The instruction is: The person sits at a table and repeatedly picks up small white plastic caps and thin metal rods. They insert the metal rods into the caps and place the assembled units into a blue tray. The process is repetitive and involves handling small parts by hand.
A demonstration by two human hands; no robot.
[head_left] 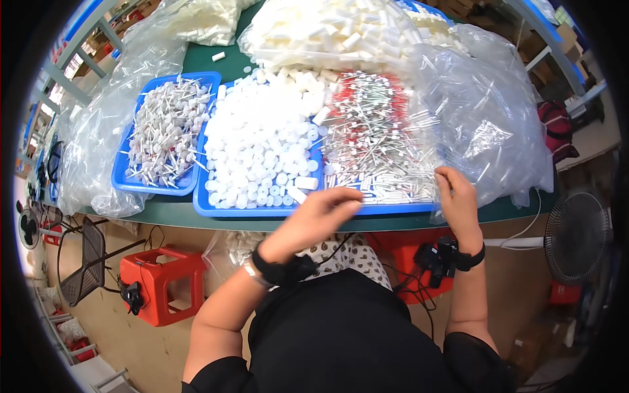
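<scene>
We seem mid-pick at white-tipped stems; left hand: thumb spread; right hand: pinch unclear; next needs precision.

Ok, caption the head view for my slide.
Left hand and right hand at blue trays of white discs and thin sticks.

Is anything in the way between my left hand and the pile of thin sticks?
Nothing visible blocks it: the left hand is at the front rim of the blue tray, the thin sticks just beyond. The clear plastic bag lies to their right.
</scene>
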